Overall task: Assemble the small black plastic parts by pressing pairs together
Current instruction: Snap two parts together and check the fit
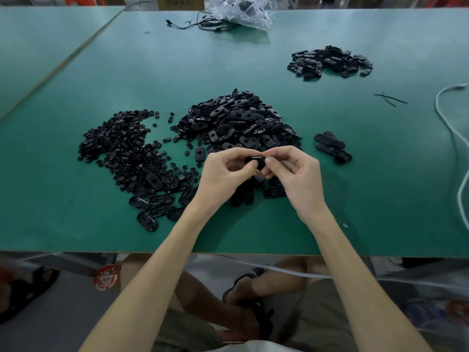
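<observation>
A cardboard box (180, 1) at twelve o'clock, beyond the far edge of the tabletop (76, 224), bears dark print that appears as "OTOM", followed by characters too blurred to read. At seven o'clock, a round red sticker (106, 277) carries lettering that is illegible.

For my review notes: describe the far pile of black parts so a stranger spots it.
Start at the green table, then its big central heap of ovals. Beyond it, to the far right, lies the far pile, standing alone, farther back than every other pile.
</observation>
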{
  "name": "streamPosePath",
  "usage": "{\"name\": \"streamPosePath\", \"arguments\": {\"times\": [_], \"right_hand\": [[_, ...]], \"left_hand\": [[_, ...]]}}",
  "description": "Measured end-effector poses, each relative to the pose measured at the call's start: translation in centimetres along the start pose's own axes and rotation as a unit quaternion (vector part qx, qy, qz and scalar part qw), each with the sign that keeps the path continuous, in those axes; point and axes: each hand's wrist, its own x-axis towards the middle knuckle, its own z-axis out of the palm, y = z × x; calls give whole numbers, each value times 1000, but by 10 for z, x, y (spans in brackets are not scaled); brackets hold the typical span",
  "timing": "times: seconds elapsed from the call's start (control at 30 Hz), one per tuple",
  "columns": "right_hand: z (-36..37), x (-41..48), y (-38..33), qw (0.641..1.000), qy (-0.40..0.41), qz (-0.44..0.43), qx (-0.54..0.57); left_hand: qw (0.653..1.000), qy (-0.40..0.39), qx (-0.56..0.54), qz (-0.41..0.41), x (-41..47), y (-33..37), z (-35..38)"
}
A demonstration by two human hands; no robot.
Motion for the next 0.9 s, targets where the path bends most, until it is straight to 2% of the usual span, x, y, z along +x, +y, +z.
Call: {"name": "streamPosePath", "arguments": {"times": [0.3,0.9], "right_hand": [[1,0,-1,1000,-22,6,-14],[2,1,0,999,-32,0,-16]], "left_hand": [[997,29,66,5,-2,-1,5],[992,49,118,22,-3,-1,7]]}}
